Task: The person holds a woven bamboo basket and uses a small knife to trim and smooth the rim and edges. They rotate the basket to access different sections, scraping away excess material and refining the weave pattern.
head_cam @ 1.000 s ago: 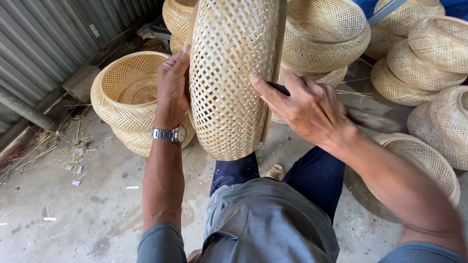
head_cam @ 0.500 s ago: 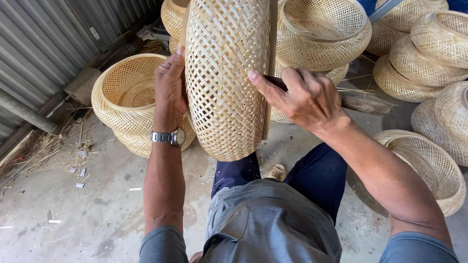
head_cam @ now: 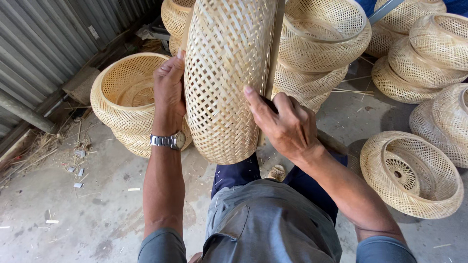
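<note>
He has the long woven bamboo basket [head_cam: 226, 78] upright over his knees, left hand [head_cam: 169, 92] flat against one side, right hand [head_cam: 282, 122] curled round the wooden strip [head_cam: 270, 73] on the other. A firm, even squeeze should steady it. I count roughly nine more baskets: one bowl-shaped basket [head_cam: 122, 107] left, the rest stacked right.
</note>
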